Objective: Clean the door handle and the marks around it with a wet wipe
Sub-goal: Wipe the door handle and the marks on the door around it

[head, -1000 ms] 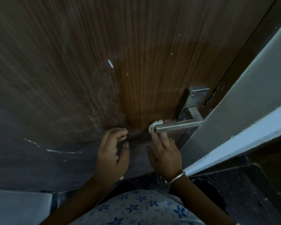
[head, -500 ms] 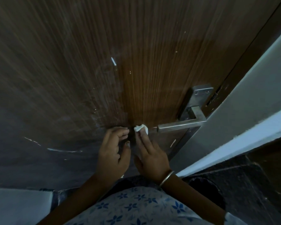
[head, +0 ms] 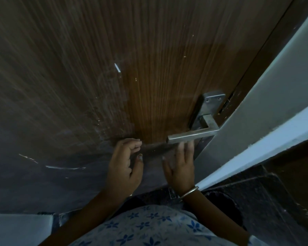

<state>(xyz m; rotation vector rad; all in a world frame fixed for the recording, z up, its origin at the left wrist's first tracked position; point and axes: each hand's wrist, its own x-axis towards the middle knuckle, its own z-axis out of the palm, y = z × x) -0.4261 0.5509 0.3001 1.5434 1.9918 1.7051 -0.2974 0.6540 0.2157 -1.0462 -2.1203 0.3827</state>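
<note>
Mostly door (head: 149, 50): brown wood grain fills the view, with a darker band across its lower part and wide bare surface above and left of the hands. Pale door frame (head: 274, 89) cuts diagonally down the right, its edge just beside the backplate (head: 212, 103); little room there. Dark floor (head: 256, 201) lower right. Floral garment (head: 149, 228) along the bottom.

Left hand (head: 124, 167) loosely curled, gripping nothing, fingertips touching the wood left of the lever's free end. Right hand (head: 180, 169) blurred, fingers straight and pointing up against the door beneath the lever, thumb spread left. An open gap of door lies between the hands.

Door handle (head: 192, 135): steel lever, horizontal, free end pointing left. Wet wipe cannot be made out. White mark (head: 117, 67) higher up; streaks (head: 64, 168) lower left. Bangle (head: 188, 191) on the right wrist.
</note>
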